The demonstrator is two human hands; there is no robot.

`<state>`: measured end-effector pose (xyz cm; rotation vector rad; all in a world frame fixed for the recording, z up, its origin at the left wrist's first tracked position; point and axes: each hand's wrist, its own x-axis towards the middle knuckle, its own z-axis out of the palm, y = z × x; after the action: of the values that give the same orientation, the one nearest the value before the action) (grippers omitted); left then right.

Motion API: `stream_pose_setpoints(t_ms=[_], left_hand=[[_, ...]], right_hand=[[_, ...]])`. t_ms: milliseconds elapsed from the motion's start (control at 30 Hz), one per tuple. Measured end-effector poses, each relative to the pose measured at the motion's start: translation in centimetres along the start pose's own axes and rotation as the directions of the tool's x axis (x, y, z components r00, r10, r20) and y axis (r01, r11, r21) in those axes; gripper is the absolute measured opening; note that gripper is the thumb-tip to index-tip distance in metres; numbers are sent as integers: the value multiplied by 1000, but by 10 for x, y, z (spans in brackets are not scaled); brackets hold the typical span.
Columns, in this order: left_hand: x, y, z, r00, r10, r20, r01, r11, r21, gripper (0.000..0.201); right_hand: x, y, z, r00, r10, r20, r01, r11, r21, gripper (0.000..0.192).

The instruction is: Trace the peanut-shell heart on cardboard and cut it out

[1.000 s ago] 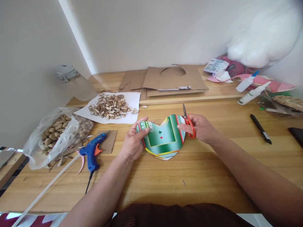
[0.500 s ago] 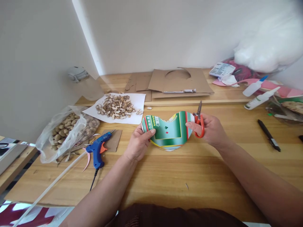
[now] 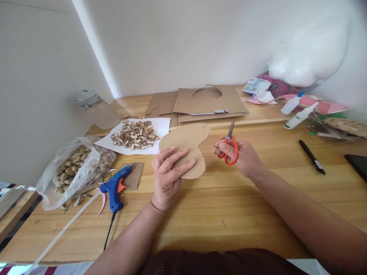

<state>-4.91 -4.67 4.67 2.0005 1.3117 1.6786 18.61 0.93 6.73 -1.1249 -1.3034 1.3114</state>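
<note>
- Now the left hand (image 3: 168, 173) gripped a cardboard heart (image 3: 186, 147), plain side up, above the table (image 3: 229, 206).
- The right hand (image 3: 239, 156) clutched orange scissors (image 3: 228, 147), just beside the heart.

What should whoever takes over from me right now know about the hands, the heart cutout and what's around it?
Left hand: holds the heart-shaped cardboard cutout, plain brown side up, above the table.
Right hand: grips the orange scissors, blades shut, clear of the cutout.
Nearby: blue glue gun left, glue bottles back right.
Done: heart outline is cut.
Left: nothing glued on this brown side yet.
</note>
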Motion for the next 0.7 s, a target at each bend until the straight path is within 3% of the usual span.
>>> stream_pose_setpoints(t_ms=[100, 233, 400, 500, 633, 700], left_hand=[[-6, -1, 1, 990, 104, 91, -117, 982, 151, 37], [-12, 1, 3, 971, 134, 196, -164, 976, 144, 39], [-12, 3, 4, 989, 70, 132, -86, 990, 116, 32], [-11, 1, 4, 994, 85, 62, -96, 975, 201, 36], [-13, -2, 5, 983, 146, 114, -172, 947, 272, 45], [-12, -2, 5, 977, 158, 145, -195, 938, 287, 49]], right_hand=[[-6, 1, 11, 998, 28, 64, -33, 996, 81, 32], [-10, 1, 23, 996, 83, 27, -87, 977, 194, 31], [-10, 1, 24, 986, 148, -72, -128, 966, 225, 38], [-13, 1, 27, 990, 139, -37, -129, 970, 205, 37], [-22, 3, 40, 981, 185, 65, -195, 954, 228, 34], [-24, 3, 44, 980, 193, 51, -199, 946, 257, 33]])
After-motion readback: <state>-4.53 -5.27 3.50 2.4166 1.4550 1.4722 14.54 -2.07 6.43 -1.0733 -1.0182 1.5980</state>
